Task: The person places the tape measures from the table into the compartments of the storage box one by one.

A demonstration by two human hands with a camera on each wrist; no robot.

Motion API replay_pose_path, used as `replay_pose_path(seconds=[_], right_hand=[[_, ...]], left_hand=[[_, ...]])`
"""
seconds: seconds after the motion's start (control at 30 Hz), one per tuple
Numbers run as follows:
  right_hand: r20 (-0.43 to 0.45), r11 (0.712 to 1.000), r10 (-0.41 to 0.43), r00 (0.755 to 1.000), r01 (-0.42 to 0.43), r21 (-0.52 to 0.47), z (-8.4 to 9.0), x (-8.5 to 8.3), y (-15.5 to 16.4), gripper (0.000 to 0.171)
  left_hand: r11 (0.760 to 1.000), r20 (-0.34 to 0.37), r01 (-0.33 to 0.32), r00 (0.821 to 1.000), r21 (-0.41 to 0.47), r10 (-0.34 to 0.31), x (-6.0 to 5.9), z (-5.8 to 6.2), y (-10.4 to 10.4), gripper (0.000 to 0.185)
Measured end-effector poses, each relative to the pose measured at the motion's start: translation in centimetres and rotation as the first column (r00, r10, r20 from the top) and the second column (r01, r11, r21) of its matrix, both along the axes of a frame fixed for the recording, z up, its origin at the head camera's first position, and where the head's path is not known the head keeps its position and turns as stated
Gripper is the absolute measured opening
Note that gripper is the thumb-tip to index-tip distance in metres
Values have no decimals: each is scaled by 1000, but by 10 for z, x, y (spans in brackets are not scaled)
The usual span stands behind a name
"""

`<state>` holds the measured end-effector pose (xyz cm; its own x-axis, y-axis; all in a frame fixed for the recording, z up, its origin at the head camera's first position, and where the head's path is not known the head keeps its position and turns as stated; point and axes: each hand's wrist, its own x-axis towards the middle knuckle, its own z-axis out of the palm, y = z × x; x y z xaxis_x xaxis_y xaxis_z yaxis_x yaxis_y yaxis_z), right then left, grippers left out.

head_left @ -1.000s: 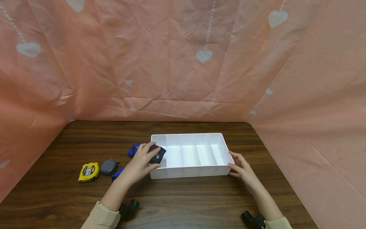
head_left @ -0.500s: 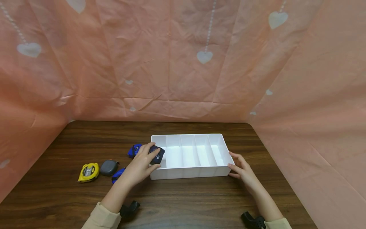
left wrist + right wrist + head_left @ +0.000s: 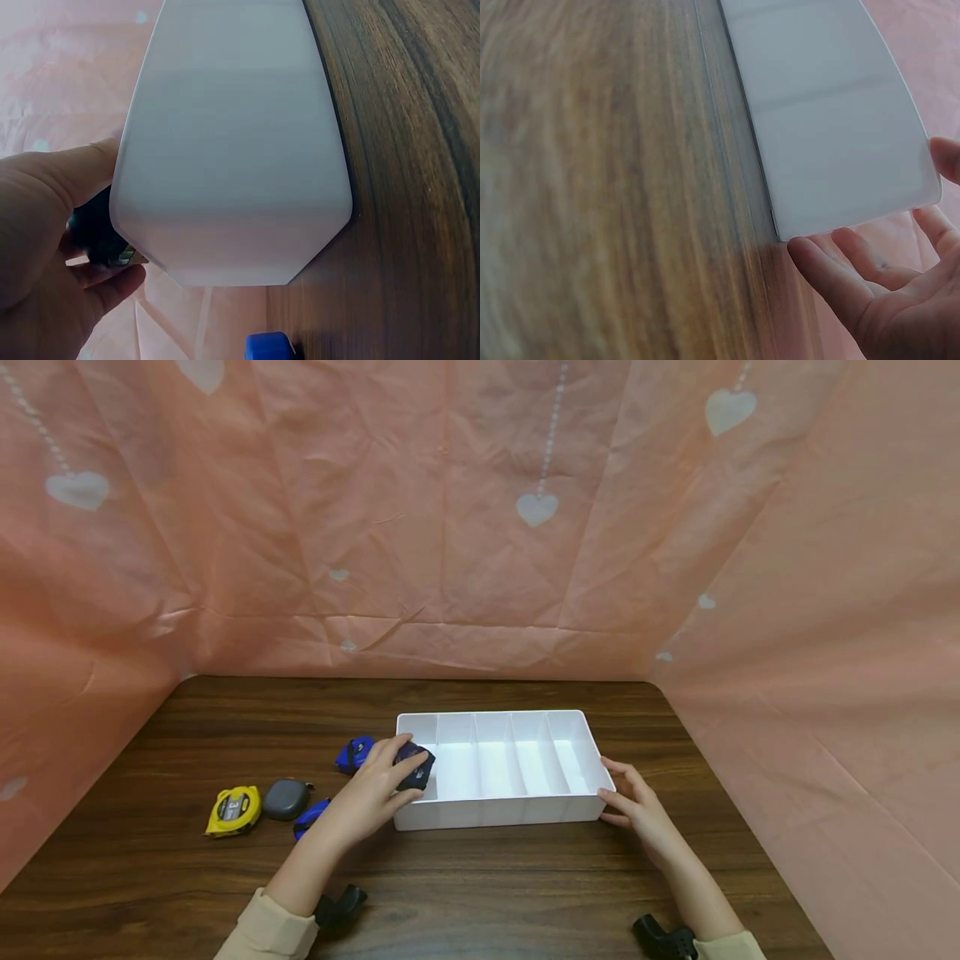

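Observation:
A white divided tray (image 3: 495, 817) sits mid-table, its outer wall filling the left wrist view (image 3: 232, 150) and the right wrist view (image 3: 832, 112). My left hand (image 3: 375, 785) grips a dark blue-black object (image 3: 415, 767) and holds it in the tray's leftmost compartment; the same dark object (image 3: 94, 229) peeks out behind the tray corner. My right hand (image 3: 633, 802) rests with relaxed fingers (image 3: 840, 277) against the tray's right front corner and holds nothing.
On the wooden table (image 3: 225, 877), left of the tray, lie a yellow tape measure (image 3: 233, 810), a grey rounded case (image 3: 286, 798) and two blue objects (image 3: 352, 753), (image 3: 309, 817). Pink cloth walls (image 3: 480, 527) enclose the table on three sides.
The left hand has lowered the dark object slightly deeper into the leftmost compartment. The right hand and the tray have stayed put.

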<state>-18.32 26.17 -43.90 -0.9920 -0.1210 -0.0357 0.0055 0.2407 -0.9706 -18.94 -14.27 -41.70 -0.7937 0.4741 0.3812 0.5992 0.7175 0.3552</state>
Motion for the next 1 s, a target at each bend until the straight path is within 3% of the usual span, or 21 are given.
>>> replay_pose_path(seconds=[0.17, 0.5, 1.0], right_hand=[[7, 1000, -4, 1000, 4, -6, -1, 0, 0, 55], [-1, 1000, 3, 1000, -3, 0, -3, 0, 1, 54], [16, 1000, 2, 1000, -2, -13, -3, -1, 1, 54]], left_hand=[[999, 22, 36, 999, -29, -35, -2, -3, 1, 39], [995, 103, 36, 994, -88, -27, -1, -7, -5, 39], [996, 110, 32, 994, -80, -24, -1, -2, -8, 42]])
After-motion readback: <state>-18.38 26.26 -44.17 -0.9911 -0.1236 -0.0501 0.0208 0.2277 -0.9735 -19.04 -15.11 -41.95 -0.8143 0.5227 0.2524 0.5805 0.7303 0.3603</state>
